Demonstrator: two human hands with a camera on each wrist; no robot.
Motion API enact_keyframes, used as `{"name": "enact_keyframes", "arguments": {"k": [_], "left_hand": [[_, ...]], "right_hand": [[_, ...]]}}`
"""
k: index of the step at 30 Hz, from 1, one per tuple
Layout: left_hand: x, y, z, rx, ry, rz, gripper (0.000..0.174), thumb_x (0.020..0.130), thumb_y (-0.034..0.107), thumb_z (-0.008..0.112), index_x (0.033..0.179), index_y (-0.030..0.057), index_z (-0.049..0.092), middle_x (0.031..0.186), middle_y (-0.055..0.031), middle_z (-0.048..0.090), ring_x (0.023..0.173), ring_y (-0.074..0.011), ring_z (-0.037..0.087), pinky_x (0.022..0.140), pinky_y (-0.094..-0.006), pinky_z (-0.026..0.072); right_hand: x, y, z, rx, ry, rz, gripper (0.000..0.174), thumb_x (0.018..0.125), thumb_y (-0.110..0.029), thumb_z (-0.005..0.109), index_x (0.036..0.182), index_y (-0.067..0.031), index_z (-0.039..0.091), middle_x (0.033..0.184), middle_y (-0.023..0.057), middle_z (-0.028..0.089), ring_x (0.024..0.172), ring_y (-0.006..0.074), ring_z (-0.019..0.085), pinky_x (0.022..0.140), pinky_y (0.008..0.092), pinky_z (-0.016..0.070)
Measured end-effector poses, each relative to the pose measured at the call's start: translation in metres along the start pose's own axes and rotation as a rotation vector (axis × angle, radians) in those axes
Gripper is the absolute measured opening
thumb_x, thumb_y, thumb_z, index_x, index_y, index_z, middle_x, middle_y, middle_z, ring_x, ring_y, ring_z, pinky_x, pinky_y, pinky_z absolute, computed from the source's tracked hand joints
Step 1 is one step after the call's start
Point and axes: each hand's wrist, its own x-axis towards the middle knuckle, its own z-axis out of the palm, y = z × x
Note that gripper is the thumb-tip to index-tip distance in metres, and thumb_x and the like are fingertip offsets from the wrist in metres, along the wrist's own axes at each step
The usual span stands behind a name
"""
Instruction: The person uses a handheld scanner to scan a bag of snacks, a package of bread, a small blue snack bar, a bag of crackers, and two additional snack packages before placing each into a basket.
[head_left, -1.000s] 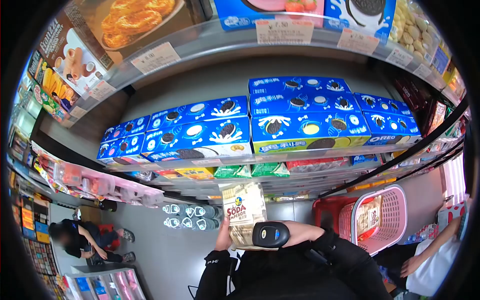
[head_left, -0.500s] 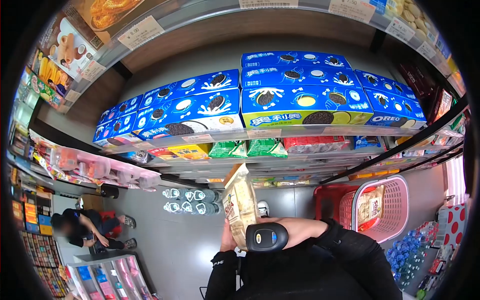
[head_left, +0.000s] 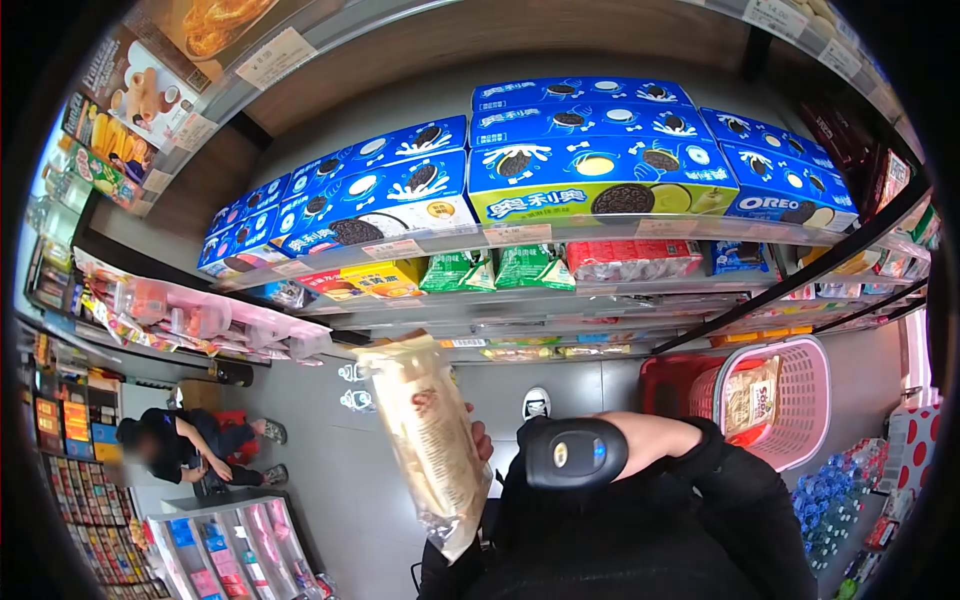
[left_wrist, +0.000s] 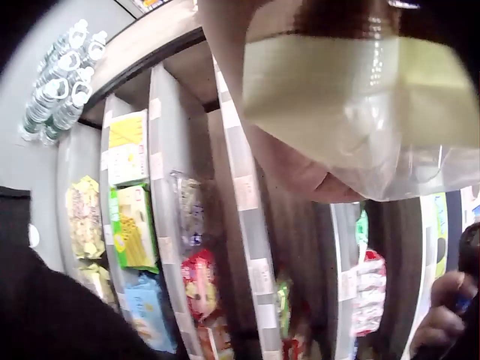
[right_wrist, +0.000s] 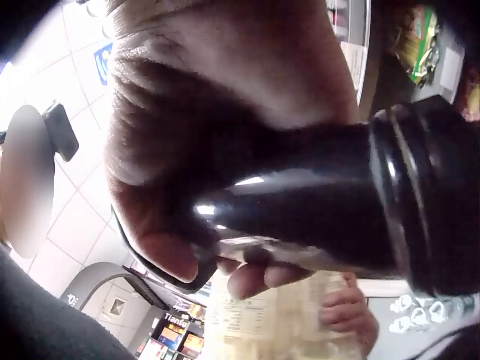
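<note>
My left hand (head_left: 481,438) grips a clear bag of soda crackers (head_left: 425,435), tilted upright with its side and seam facing me. In the left wrist view the bag (left_wrist: 322,105) fills the top right, close to the camera. My right hand (right_wrist: 225,67) wraps its fingers round the handle of a black barcode scanner (right_wrist: 300,199). From the head view, the scanner's rounded head (head_left: 567,455) covers most of that hand and sits just right of the bag. The right wrist view shows printed text on the bag, beyond the scanner.
Blue Oreo boxes (head_left: 600,175) stand stacked on the shelf ahead. A pink basket (head_left: 805,400) holding another cracker bag stands at the right. Water bottles (left_wrist: 60,86) stand on the floor left of the shelf. A seated person (head_left: 185,445) is at the left.
The cracker bag has turned from its printed front to its side and moved left, away from the scanner. The right hand, earlier close against the bag, now stands apart with the scanner.
</note>
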Motion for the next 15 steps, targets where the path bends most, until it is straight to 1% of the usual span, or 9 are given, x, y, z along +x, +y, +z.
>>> {"name": "enact_keyframes", "arguments": {"k": [1, 3, 4, 5, 8, 11, 12, 13, 15], "left_hand": [[0.004, 0.008, -0.002, 0.011, 0.001, 0.0, 0.063, 0.073, 0.051, 0.048, 0.111, 0.0003, 0.04, 0.066, -0.0094, 0.043, 0.055, -0.0208, 0.042, 0.05, -0.029, 0.0328], [0.017, 0.02, 0.006, 0.061, -0.539, -0.196, 0.056, 0.079, 0.046, 0.045, 0.119, 0.0086, 0.035, 0.078, -0.0077, 0.046, 0.068, -0.019, 0.046, 0.062, -0.0326, 0.0361], [0.022, 0.022, 0.01, 0.054, -0.652, -0.207, 0.055, 0.081, 0.045, 0.042, 0.121, 0.0102, 0.032, 0.08, -0.0074, 0.046, 0.069, -0.0188, 0.046, 0.064, -0.0345, 0.0357], [0.025, 0.023, 0.017, 0.066, -0.651, -0.219, 0.055, 0.081, 0.045, 0.042, 0.121, 0.0102, 0.032, 0.08, -0.0074, 0.046, 0.069, -0.0188, 0.046, 0.064, -0.0345, 0.0357], [0.03, 0.022, 0.043, 0.052, -0.756, -0.226, 0.05, 0.083, 0.041, 0.04, 0.122, 0.0104, 0.031, 0.08, -0.006, 0.046, 0.071, -0.0185, 0.046, 0.065, -0.0326, 0.0367], [0.036, 0.012, 0.06, -0.017, -0.815, -0.301, 0.048, 0.085, 0.04, 0.038, 0.122, 0.0105, 0.031, 0.08, -0.006, 0.046, 0.072, -0.0188, 0.046, 0.066, -0.0329, 0.0376], [0.04, 0.01, 0.065, -0.012, -0.873, -0.357, 0.048, 0.085, 0.041, 0.038, 0.122, 0.0109, 0.03, 0.08, -0.006, 0.046, 0.075, -0.0191, 0.046, 0.067, -0.0333, 0.0377], [0.038, 0.006, 0.069, -0.006, -0.875, -0.371, 0.048, 0.085, 0.041, 0.038, 0.122, 0.0109, 0.03, 0.08, -0.006, 0.046, 0.075, -0.0191, 0.046, 0.067, -0.0333, 0.0377], [0.033, -0.006, 0.079, -0.031, -0.769, -0.362, 0.048, 0.084, 0.038, 0.042, 0.121, 0.0096, 0.032, 0.081, -0.0062, 0.046, 0.084, -0.021, 0.046, 0.078, -0.0386, 0.0387]], "right_hand": [[-0.006, -0.003, -0.001, 0.007, 0.046, 0.051, 0.053, 0.065, -0.019, 0.069, 0.108, 0.0006, 0.045, 0.105, 0.0144, 0.052, 0.095, 0.0239, 0.05, 0.083, 0.033, 0.0385], [-0.02, -0.003, -0.002, -0.065, 0.11, 0.091, 0.049, 0.065, -0.017, 0.068, 0.105, 0.0002, 0.046, 0.099, 0.0117, 0.055, 0.09, 0.0194, 0.052, 0.08, 0.0309, 0.0399], [-0.027, 0.0, -0.001, -0.051, 0.15, 0.046, 0.048, 0.065, -0.016, 0.068, 0.105, 0.0003, 0.046, 0.098, 0.0116, 0.056, 0.088, 0.0192, 0.053, 0.079, 0.0307, 0.0403], [-0.032, 0.002, 0.002, -0.037, 0.192, 0.001, 0.047, 0.066, -0.016, 0.067, 0.104, 0.0004, 0.046, 0.096, 0.0115, 0.056, 0.086, 0.019, 0.053, 0.078, 0.0305, 0.0408], [-0.043, 0.0, 0.008, -0.015, 0.244, -0.034, 0.043, 0.066, -0.014, 0.066, 0.102, 0.0001, 0.047, 0.093, 0.0112, 0.056, 0.082, 0.0195, 0.053, 0.076, 0.0303, 0.0413], [-0.054, 0.003, 0.013, -0.066, 0.258, -0.025, 0.039, 0.066, -0.013, 0.064, 0.099, -0.0001, 0.049, 0.09, 0.0108, 0.056, 0.08, 0.02, 0.052, 0.075, 0.0301, 0.0409], [-0.057, 0.006, 0.016, -0.058, 0.272, -0.009, 0.037, 0.066, -0.013, 0.064, 0.097, -0.0001, 0.049, 0.088, 0.0109, 0.056, 0.08, 0.0207, 0.052, 0.074, 0.0301, 0.0405], [-0.06, 0.004, 0.018, -0.056, 0.286, -0.013, 0.037, 0.066, -0.013, 0.064, 0.097, -0.0001, 0.049, 0.088, 0.0109, 0.056, 0.08, 0.0207, 0.052, 0.074, 0.0301, 0.0405], [-0.065, -0.002, 0.023, -0.026, 0.34, -0.071, 0.037, 0.065, -0.013, 0.064, 0.097, -0.0002, 0.05, 0.088, 0.0106, 0.056, 0.08, 0.0205, 0.052, 0.075, 0.0304, 0.0404]]}}
